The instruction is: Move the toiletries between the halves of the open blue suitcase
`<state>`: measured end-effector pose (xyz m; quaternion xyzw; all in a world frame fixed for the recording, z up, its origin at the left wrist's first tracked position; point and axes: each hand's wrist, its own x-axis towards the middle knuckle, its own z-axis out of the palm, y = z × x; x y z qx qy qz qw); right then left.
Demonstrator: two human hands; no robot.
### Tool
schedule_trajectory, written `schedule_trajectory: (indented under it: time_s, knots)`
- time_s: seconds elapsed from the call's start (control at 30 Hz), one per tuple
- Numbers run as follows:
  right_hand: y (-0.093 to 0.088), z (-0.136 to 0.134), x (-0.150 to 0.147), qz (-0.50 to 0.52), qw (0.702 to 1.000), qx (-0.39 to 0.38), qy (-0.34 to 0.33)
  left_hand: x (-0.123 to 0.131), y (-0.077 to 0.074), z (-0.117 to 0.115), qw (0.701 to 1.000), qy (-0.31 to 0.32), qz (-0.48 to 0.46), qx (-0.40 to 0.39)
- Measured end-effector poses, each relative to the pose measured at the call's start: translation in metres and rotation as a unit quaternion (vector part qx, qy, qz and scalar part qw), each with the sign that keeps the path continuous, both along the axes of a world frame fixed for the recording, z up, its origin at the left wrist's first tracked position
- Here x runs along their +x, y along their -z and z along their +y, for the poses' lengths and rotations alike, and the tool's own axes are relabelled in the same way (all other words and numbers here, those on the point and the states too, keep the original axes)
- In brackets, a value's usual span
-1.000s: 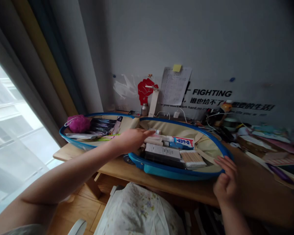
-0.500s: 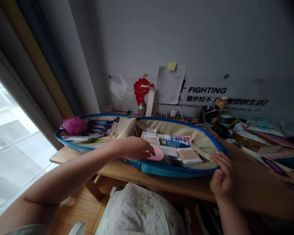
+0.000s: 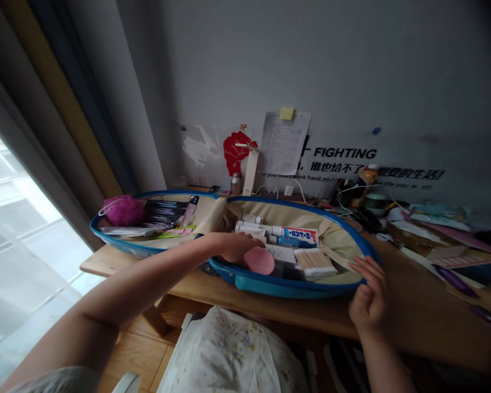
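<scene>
My left hand (image 3: 238,246) reaches into the right half of an open blue case (image 3: 298,290). Its fingers are closed at the far left edge of a pink round pad (image 3: 261,261), which stands tilted; the fingertips are partly hidden. Beside the pad lie a pack of cotton swabs (image 3: 314,263), a white box (image 3: 281,253), a blue tube (image 3: 290,240) and a toothpaste box (image 3: 306,234). Several white tubes (image 3: 251,229) lie behind my left hand. My right hand (image 3: 368,292) rests at the case's right rim, fingers stretched over the edge and thumb bent.
The case's left half holds a magenta bath puff (image 3: 124,210) and dark packaged items (image 3: 166,213). Papers and a purple pen (image 3: 456,280) lie on the wooden desk (image 3: 413,311) at right. Bottles and a white cable stand along the wall. A curtain (image 3: 65,109) hangs at left.
The pink pad lay flatter before; now it is tilted up, its face toward me. My left hand has shifted behind its left edge. My right hand stays at the rim.
</scene>
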<state>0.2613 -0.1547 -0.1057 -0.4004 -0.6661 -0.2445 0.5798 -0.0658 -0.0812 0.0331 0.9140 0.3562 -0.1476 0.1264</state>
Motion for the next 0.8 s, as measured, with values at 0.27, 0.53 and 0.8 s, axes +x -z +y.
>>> schedule_trajectory:
  time_s: [0.27, 0.53, 0.8]
  knots:
    - [0.003, 0.000, 0.002, -0.001, 1.000, -0.005, 0.007, -0.002, 0.005, 0.003, 0.998, 0.044, -0.046, -0.029]
    - [0.000, 0.000, 0.000, 0.012, 1.000, -0.002, -0.007, -0.017, 0.008, 0.015, 0.988, 0.008, -0.139, -0.064]
    - [0.000, 0.001, 0.002, -0.002, 1.000, 0.001, 0.002, -0.123, -0.008, 0.065, 0.947, -0.191, -0.244, 0.082]
